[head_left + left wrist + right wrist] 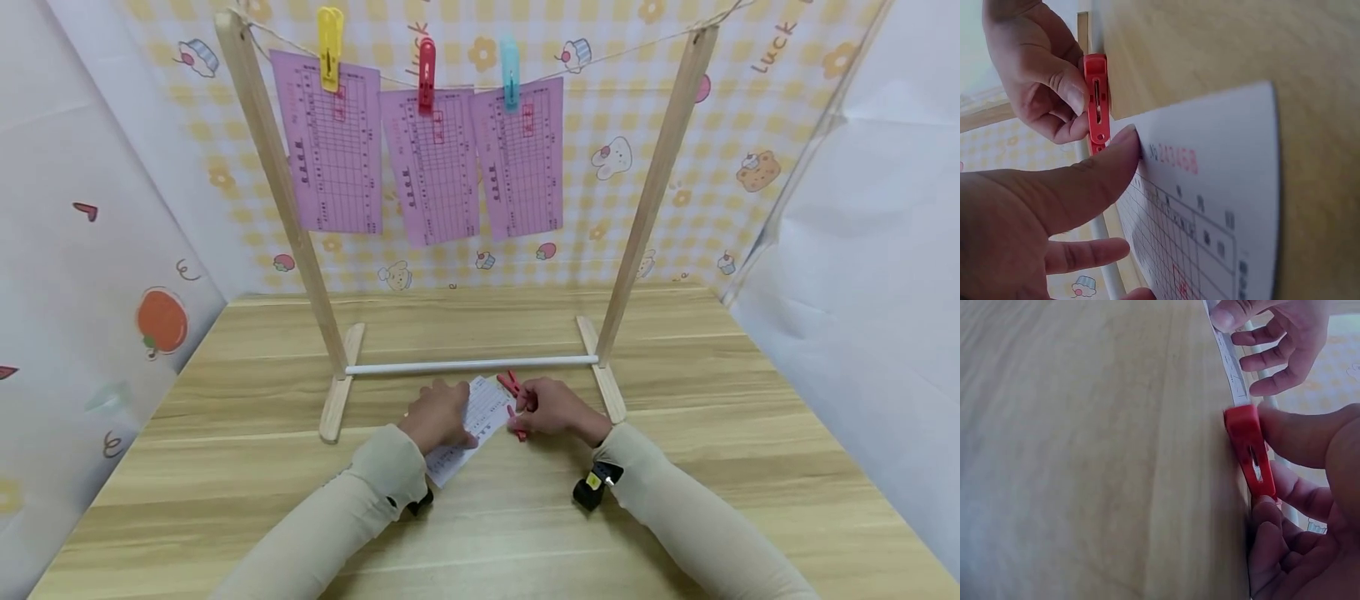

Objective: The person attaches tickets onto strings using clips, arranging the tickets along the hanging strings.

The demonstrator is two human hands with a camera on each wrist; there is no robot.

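Note:
A white printed slip of paper lies on the wooden table, just in front of the rack's white crossbar. My left hand rests on the slip, its thumb pressing near the red serial number on the paper. My right hand pinches a red clothespin at the slip's right edge. In the left wrist view the clothespin stands on edge between thumb and fingers. In the right wrist view the clothespin sits by the curled edge of the paper.
A wooden drying rack stands mid-table with a string across the top. Three pink slips hang from it on a yellow peg, a red peg and a blue peg. Patterned walls close in the sides and back.

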